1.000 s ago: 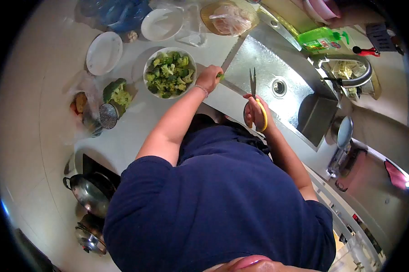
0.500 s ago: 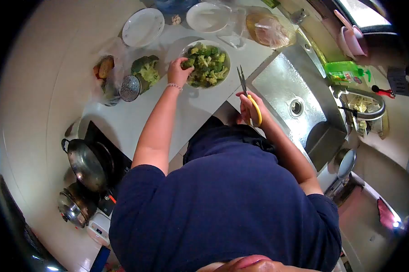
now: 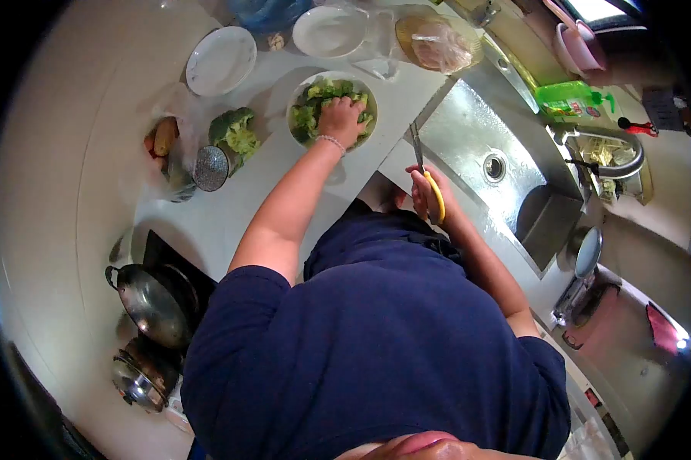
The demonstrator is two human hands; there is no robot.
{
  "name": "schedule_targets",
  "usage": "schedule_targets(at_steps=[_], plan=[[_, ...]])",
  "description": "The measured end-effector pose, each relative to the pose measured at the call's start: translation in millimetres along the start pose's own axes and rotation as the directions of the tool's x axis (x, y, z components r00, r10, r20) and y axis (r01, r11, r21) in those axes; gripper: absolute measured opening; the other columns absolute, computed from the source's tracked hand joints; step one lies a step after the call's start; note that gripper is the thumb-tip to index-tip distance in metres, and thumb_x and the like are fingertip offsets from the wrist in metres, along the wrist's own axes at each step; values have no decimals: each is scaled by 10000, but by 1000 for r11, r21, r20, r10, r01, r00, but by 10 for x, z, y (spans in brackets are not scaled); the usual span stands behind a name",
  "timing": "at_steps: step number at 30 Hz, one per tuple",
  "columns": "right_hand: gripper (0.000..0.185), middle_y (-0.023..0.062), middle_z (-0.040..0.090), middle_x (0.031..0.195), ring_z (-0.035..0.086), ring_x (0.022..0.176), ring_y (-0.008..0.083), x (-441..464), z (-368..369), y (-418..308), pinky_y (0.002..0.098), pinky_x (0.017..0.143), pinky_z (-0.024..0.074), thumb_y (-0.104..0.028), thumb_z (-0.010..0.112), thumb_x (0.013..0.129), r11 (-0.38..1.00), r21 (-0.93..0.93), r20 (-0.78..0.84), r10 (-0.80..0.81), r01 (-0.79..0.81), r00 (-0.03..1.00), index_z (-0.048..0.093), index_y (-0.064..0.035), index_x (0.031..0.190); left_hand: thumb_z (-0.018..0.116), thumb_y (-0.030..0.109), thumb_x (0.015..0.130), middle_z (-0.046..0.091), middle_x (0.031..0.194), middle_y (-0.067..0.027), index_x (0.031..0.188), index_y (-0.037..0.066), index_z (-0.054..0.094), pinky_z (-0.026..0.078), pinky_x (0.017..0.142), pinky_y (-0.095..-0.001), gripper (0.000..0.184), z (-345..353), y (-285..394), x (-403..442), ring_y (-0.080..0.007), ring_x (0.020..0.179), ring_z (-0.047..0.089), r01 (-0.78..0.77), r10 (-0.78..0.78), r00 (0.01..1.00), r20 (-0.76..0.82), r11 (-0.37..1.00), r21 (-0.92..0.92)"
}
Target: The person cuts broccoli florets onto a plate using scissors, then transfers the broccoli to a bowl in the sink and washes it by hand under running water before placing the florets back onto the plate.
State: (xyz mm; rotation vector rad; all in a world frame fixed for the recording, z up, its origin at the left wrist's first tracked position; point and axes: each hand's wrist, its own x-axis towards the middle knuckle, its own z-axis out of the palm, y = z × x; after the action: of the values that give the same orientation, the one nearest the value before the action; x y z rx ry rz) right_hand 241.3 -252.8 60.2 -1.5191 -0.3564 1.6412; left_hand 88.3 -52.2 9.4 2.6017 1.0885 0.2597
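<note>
A white bowl (image 3: 292,127) of cut broccoli florets (image 3: 304,121) stands on the counter. My left hand (image 3: 341,121) is inside it, palm down on the florets with the fingers somewhat apart; the fingertips are partly hidden among the pieces. My right hand (image 3: 434,193) grips scissors (image 3: 439,198) by their yellow handle, beside the sink's near edge. The dark blades point up and away from me, nearly closed. Left of the bowl lies a larger piece of broccoli (image 3: 236,132), next to a metal can-like container (image 3: 210,169).
A plastic bag of vegetables (image 3: 164,142) lies at the left. Two white plates (image 3: 221,61) and a basket with a plastic bag (image 3: 442,47) sit at the back. The steel sink (image 3: 468,130) is on the right, with a green soap bottle (image 3: 566,100). A wok (image 3: 155,305) stands lower left.
My left hand has moved from the bowl's left edge to the right, onto the middle of the florets, and its fingers have spread. The scissors stay in my right hand. The view has shifted slightly.
</note>
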Motion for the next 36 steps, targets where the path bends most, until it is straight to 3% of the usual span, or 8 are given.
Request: schedule_targets(at_steps=[2, 6, 9, 12, 19, 22, 28, 36], plan=[[279, -10, 445, 560, 420, 414, 75, -32, 16, -6, 222, 361, 354, -290, 545, 857, 1000, 21, -24, 11, -11, 1000, 529, -64, 1019, 707, 203, 652, 560, 940, -90, 948, 90, 569, 441, 786, -388, 346, 10, -40, 16, -284, 893, 518, 88, -93, 990, 108, 995, 52], [278, -11, 439, 551, 407, 399, 71, -9, -27, 103, 215, 346, 336, -288, 542, 858, 998, 59, -39, 31, -29, 999, 529, -62, 1019, 681, 138, 676, 581, 847, -66, 964, 82, 552, 468, 689, -338, 320, 149, -396, -65, -230, 756, 557, 172, -201, 978, -48, 920, -352], [281, -11, 435, 545, 398, 389, 69, 39, -35, 190, 211, 337, 321, -293, 543, 857, 997, 57, -37, 51, -49, 998, 528, -60, 1013, 656, 72, 724, 579, 799, 5, 998, 73, 573, 453, 625, -226, 286, -36, -448, -196, -84, 730, 540, 191, -339, 939, -62, 662, -724], [286, -10, 432, 544, 395, 386, 71, 75, -25, 157, 211, 334, 313, -299, 548, 854, 998, 28, -5, 51, -51, 999, 528, -60, 1009, 642, 59, 754, 574, 797, 32, 994, 72, 602, 447, 627, -195, 243, -107, -526, -239, -46, 737, 530, 290, -435, 896, 89, 421, -860], [307, -7, 425, 579, 386, 396, 84, 232, 126, 4, 229, 351, 314, -331, 574, 833, 997, 0, 95, 72, -73, 993, 530, -92, 1021, 655, 109, 773, 591, 836, 9, 955, 53, 603, 488, 646, -223, 197, -208, -444, -276, -65, 716, 547, 280, -550, 826, 124, 210, -937], [329, -10, 422, 582, 387, 413, 82, 267, 287, -159, 228, 366, 322, -371, 590, 817, 989, -113, 126, 112, -98, 986, 541, -99, 995, 618, 106, 801, 585, 889, -24, 1006, 47, 570, 533, 689, -292, 219, -265, -394, -292, -115, 753, 581, 292, -609, 748, 262, -52, -955], [397, -16, 433, 572, 406, 421, 76, 354, 590, -486, 234, 376, 355, -437, 591, 802, 937, -349, 212, 113, -33, 971, 555, -69, 946, 531, 79, 851, 564, 957, -76, 1012, 41, 525, 553, 706, -323, 165, -453, -208, -356, -197, 799, 610, 197, -440, 797, 413, -457, -867], [422, 8, 452, 583, 426, 420, 85, 489, 683, -672, 236, 365, 344, -471, 567, 808, 906, -420, 263, 62, 56, 963, 462, -66, 758, 587, 43, 810, 571, 927, -38, 1028, 76, 511, 526, 717, -306, 233, -405, -276, -458, -149, 834, 578, 407, -492, 713, 499, -288, -867]])
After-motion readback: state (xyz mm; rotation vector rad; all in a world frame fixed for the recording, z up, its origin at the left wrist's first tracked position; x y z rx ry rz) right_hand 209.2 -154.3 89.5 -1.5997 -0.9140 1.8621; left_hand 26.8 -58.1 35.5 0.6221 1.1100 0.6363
